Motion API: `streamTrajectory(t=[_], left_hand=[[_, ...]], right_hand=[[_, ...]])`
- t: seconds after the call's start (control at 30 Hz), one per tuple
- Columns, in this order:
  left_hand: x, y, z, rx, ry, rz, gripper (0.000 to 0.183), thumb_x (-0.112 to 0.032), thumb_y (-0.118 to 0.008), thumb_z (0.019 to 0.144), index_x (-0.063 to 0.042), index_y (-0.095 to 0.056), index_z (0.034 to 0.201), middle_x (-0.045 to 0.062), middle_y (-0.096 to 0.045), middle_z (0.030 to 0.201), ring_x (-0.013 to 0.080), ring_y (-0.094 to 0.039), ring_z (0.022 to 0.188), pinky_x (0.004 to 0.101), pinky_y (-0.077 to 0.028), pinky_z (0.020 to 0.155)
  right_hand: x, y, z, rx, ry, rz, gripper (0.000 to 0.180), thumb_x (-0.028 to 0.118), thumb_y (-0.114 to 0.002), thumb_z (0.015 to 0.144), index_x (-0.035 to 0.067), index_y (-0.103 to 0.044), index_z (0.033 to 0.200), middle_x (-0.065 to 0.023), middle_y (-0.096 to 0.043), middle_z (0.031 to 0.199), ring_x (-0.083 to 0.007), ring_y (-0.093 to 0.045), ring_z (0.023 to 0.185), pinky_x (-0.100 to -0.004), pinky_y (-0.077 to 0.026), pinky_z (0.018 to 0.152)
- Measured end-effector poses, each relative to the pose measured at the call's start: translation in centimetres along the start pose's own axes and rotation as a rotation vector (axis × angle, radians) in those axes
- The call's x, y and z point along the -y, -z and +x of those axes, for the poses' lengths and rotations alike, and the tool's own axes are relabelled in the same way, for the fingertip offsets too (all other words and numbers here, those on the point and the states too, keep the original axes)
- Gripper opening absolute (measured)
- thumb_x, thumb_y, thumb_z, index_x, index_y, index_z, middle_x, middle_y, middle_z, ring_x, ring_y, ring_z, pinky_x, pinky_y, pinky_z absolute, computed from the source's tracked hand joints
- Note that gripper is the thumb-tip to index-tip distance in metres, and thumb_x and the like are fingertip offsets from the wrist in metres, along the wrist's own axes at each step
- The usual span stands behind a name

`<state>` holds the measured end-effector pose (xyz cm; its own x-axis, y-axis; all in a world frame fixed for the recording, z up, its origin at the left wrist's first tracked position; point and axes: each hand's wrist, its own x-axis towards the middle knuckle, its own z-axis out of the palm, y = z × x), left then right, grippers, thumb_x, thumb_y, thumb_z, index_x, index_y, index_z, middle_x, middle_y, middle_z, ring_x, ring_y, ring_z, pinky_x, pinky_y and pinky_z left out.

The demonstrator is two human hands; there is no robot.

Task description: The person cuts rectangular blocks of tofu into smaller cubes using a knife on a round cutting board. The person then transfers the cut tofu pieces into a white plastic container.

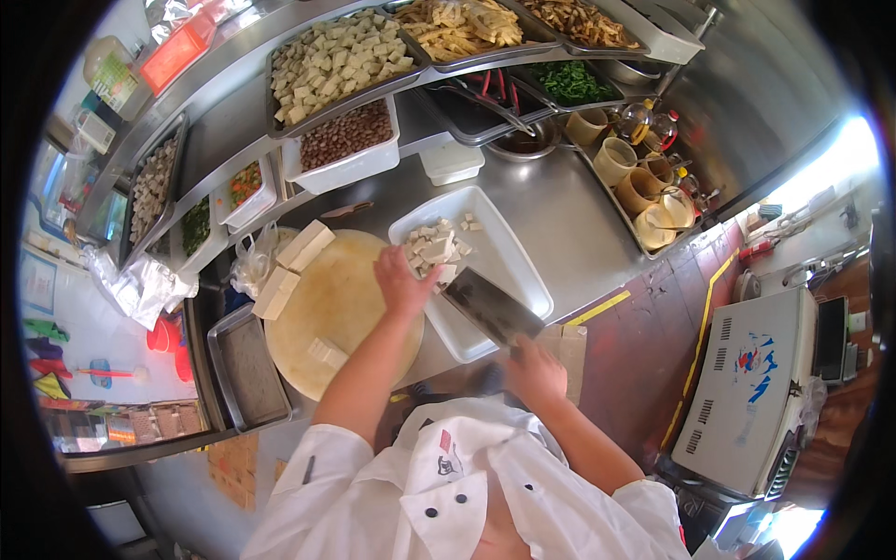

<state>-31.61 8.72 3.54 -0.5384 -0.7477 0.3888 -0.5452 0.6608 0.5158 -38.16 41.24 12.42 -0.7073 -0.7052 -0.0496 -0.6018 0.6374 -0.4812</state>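
My right hand (535, 371) grips a cleaver (493, 304) by its handle, its broad blade over a white plastic tub (521, 269). Beside the blade's far end, my left hand (406, 276) is at the tub's left side, fingers spread against pale tofu cubes (437, 245); whether it grips any of them I cannot tell. A round cutting board (336, 280) lies to the left, partly beneath my left forearm. Two pale tofu blocks (294, 269) rest along its upper left edge, and a small cut piece (327, 352) is near its lower part.
An empty-looking metal tray (250, 371) stands left of the board. Behind are a small knife (348, 209), a lidded white box (453, 163) and a tub of beans (343, 164). The shelf above bears a tray of cubes (339, 63). At right, a tray (647, 248) holds bottles and containers.
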Motion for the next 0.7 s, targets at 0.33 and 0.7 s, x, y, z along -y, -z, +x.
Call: streamTrajectory(t=[0.33,0.7], left_hand=[[16.8,18.0,-10.3,-0.062,0.272,0.141,0.037,-0.019,-0.081,0.088,-0.002,-0.061,0.114,0.019,-0.063,0.118,0.0408,-0.057,0.120,0.0507,-0.047,0.104],[19.5,20.7,-14.1,0.102,0.286,-0.137,0.047,-0.027,-0.089,0.086,-0.004,-0.068,0.121,0.015,-0.067,0.113,0.0374,-0.063,0.110,0.0462,-0.053,0.096]], right_hand=[[6.2,-1.4,-0.7,0.150,0.115,0.275,0.038,0.030,-0.069,0.102,0.004,-0.065,0.131,-0.0201,-0.076,0.106,-0.0418,-0.074,0.094,-0.0513,-0.059,0.083],[17.4,-6.2,-0.3,0.404,0.103,0.271,0.037,0.032,-0.062,0.107,0.002,-0.066,0.129,-0.0228,-0.077,0.104,-0.0450,-0.073,0.095,-0.0530,-0.058,0.084]])
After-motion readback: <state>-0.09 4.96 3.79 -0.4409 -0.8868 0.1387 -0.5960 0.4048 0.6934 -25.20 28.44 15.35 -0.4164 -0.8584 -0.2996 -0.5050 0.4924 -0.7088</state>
